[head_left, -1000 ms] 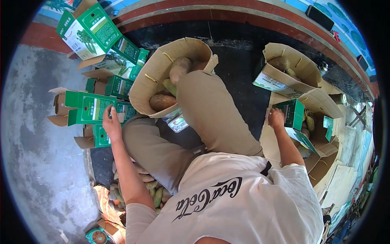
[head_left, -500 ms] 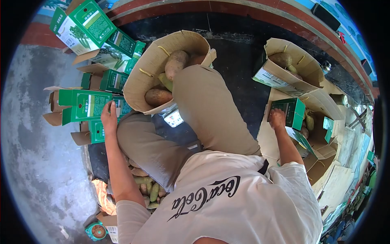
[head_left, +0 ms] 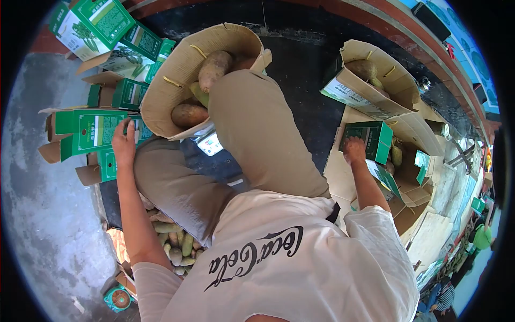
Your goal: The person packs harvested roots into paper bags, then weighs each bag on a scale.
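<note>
My left hand (head_left: 124,143) rests against a green and white carton (head_left: 95,131) lying on its side at the left, its fingers extended and slightly apart. On the right, my right hand (head_left: 354,151) has its fingers curled at the lower edge of a green carton flap (head_left: 366,137). The open carton (head_left: 410,177) beyond this flap holds green and brown produce. Between my knees and the wall stands a large open carton (head_left: 161,104) with brown tubers (head_left: 215,71) resembling sweet potatoes. My knee hides part of its contents.
Another open carton (head_left: 357,102) with tubers stands at the upper right. Several green cartons (head_left: 110,24) are stacked at the upper left. A lit phone screen (head_left: 209,144) lies by my knees. Small tubers (head_left: 177,244) are piled beside my thigh. A round turquoise object (head_left: 118,299) sits lower left.
The whole scene has shifted left and slightly up in view. Both hands keep nearly the same places against the cartons. More of the small tuber pile shows.
</note>
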The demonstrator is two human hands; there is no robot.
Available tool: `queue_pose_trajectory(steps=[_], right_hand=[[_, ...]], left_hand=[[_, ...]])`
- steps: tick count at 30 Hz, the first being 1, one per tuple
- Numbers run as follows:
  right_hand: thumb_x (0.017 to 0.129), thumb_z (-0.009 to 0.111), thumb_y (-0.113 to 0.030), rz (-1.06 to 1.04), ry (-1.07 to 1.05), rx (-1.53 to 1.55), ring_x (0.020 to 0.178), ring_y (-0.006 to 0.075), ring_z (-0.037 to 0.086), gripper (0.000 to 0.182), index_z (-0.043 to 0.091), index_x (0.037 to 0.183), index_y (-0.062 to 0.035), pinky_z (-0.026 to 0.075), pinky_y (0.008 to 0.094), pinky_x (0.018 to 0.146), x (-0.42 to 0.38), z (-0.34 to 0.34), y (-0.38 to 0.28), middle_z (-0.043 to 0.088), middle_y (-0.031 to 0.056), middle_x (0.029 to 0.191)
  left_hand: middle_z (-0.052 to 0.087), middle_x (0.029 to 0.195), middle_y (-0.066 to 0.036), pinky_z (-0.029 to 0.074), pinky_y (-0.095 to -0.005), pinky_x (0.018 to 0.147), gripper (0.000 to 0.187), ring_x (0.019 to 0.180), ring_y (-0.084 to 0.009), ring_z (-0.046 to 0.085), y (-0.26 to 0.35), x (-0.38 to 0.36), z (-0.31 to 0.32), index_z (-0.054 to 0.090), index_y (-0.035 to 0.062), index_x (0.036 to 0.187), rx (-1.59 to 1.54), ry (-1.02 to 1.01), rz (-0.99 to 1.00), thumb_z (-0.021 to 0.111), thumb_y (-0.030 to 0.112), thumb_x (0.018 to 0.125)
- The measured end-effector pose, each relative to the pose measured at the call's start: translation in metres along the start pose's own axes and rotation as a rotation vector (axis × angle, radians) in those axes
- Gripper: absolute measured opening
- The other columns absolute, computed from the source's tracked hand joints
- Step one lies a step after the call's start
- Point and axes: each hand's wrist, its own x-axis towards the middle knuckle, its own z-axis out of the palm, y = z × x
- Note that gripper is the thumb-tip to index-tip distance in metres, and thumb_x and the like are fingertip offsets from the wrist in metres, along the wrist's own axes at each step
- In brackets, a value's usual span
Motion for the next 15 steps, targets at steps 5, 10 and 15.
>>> queue_pose_trajectory(steps=[5,10,15], right_hand=[[0.077,0.056,-0.014,-0.084,0.063,-0.031,0.087,0.0254,0.058,0.011,0.064,0.085,-0.0107,0.045,0.0390,0.077,-0.008,0.012,0.010,0.061,0.0081,0.084],[0.075,0.057,-0.012,-0.143,0.109,0.001,0.086,0.0246,0.057,0.010,0.063,0.083,-0.0113,0.044,0.0378,0.076,-0.026,0.016,0.016,0.060,0.0073,0.081],[0.076,0.054,-0.011,-0.167,0.047,0.035,0.086,0.0229,0.056,0.012,0.065,0.081,-0.0129,0.043,0.0370,0.078,-0.065,0.019,0.020,0.059,0.0065,0.080]], left_hand=[[0.064,0.106,-0.019,0.047,-0.0358,0.085,0.033,0.098,-0.0316,0.062,-0.003,-0.003,-0.001,0.063,0.0020,0.110,0.033,-0.031,-0.015,0.056,0.030,0.093],[0.065,0.105,-0.019,0.046,-0.0362,0.087,0.037,0.100,-0.0322,0.061,-0.005,-0.005,-0.004,0.064,0.0032,0.110,0.047,-0.063,-0.073,0.053,0.035,0.094],[0.065,0.106,-0.018,0.046,-0.0360,0.087,0.037,0.100,-0.0317,0.061,-0.006,-0.005,-0.004,0.063,0.0045,0.111,0.080,-0.078,-0.079,0.053,0.035,0.094]])
